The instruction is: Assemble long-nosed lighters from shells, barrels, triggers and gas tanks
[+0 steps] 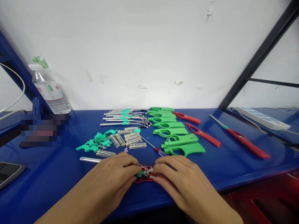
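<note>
My left hand (pixel 119 169) and my right hand (pixel 175 174) meet near the front edge of the blue bench (pixel 58 174). Both pinch a red lighter shell (pixel 146 178) lying flat between them, with white wires and a small green part showing inside it. A metal tube (pixel 90 160) sticks out to the left from under my left hand. Just beyond my fingers lies a small red-handled screwdriver (pixel 154 147). Behind that are green lighter shells (pixel 177 137), clear fuel tanks (pixel 127 139), teal triggers (pixel 97 142) and metal nozzle tubes with wires (pixel 123 117).
Two red shell halves (pixel 201 132) and an assembled red lighter (pixel 243 140) lie to the right. A water bottle (pixel 49 90) stands at the back left by a blue post. A phone (pixel 9 172) sits at the left edge, a white power strip (pixel 261 117) at the far right.
</note>
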{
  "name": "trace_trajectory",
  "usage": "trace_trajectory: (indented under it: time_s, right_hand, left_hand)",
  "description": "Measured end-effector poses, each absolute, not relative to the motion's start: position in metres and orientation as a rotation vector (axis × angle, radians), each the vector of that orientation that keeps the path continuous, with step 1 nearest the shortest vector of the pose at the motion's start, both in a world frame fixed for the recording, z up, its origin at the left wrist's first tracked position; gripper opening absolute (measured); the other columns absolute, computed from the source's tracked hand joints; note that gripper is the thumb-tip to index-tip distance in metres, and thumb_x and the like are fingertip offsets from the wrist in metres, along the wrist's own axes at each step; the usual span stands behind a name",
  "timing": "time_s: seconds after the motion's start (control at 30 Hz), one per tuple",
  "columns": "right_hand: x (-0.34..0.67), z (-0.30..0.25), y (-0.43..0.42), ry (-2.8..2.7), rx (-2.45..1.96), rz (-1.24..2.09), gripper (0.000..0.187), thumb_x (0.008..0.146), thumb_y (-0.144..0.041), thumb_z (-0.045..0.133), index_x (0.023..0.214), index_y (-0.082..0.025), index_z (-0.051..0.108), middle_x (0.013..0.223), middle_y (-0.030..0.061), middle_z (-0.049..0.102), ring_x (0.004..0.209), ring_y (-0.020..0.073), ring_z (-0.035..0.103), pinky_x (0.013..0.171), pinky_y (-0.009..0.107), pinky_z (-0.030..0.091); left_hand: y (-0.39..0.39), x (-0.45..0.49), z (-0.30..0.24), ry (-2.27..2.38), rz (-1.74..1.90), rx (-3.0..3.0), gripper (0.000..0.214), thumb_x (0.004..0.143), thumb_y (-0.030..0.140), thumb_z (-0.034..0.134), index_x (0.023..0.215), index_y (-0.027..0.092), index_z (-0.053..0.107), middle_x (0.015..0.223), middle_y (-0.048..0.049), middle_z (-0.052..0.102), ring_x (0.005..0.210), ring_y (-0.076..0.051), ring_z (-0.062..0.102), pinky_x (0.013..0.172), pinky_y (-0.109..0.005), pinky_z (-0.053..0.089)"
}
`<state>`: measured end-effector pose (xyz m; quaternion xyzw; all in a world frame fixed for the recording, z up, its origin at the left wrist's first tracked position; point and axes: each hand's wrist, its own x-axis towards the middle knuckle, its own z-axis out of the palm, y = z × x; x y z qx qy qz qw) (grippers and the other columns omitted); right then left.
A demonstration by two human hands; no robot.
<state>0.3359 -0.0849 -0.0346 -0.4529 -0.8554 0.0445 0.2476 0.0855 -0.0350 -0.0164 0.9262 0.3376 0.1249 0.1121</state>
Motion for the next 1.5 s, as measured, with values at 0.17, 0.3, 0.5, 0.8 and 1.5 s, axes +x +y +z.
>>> trace_trajectory:
  time_s: [0.17,0.3,0.5,0.8,1.5]
  right_hand:
    - [0.329,-0.037,-0.084,-2.299,-1.153,0.003,0.014,0.110,-0.025,0.058,0.113,-0.027,0.072,0.127,0.0037,0.073,0.116,0.0267,0.068,0.099,0.045,0.053]
    - [0.325,-0.041,-0.082,-2.287,-1.132,-0.002,0.013,0.109,-0.026,0.058,0.111,-0.025,0.071,0.127,0.0037,0.074,0.117,0.0264,0.068,0.101,0.045,0.054]
    - [0.321,-0.045,-0.083,-2.244,-1.110,-0.035,0.012,0.109,-0.025,0.060,0.110,-0.024,0.072,0.125,0.0034,0.075,0.120,0.0250,0.067,0.106,0.042,0.053]
    - [0.312,-0.048,-0.082,-2.226,-1.066,-0.082,0.016,0.109,-0.020,0.057,0.107,-0.019,0.073,0.119,0.0047,0.076,0.114,0.0249,0.069,0.103,0.041,0.056]
    - [0.307,-0.050,-0.078,-2.128,-0.998,-0.231,0.018,0.110,-0.015,0.055,0.108,-0.017,0.073,0.103,0.0060,0.080,0.099,0.0219,0.075,0.092,0.036,0.062]
  left_hand:
    - [-0.032,0.088,-0.019,0.950,0.301,2.836,0.046,0.092,-0.007,0.052,0.116,0.023,0.077,0.106,-0.0039,0.076,0.091,-0.024,0.072,0.075,-0.033,0.055]
    - [-0.028,0.089,-0.033,0.904,0.439,2.936,0.043,0.091,-0.005,0.053,0.109,0.026,0.075,0.102,-0.0020,0.072,0.084,-0.022,0.067,0.068,-0.031,0.047]
    - [-0.027,0.090,-0.038,0.900,0.493,2.986,0.039,0.089,-0.005,0.051,0.100,0.026,0.073,0.099,-0.0007,0.068,0.077,-0.018,0.062,0.065,-0.028,0.040]
    - [-0.029,0.093,-0.026,0.967,0.283,2.932,0.035,0.092,-0.004,0.053,0.097,0.024,0.074,0.093,-0.0006,0.065,0.077,-0.017,0.062,0.063,-0.025,0.041]
    - [-0.025,0.088,-0.026,0.959,0.369,2.942,0.051,0.086,-0.009,0.038,0.102,0.025,0.074,0.092,-0.0018,0.066,0.074,-0.017,0.065,0.066,-0.025,0.045]
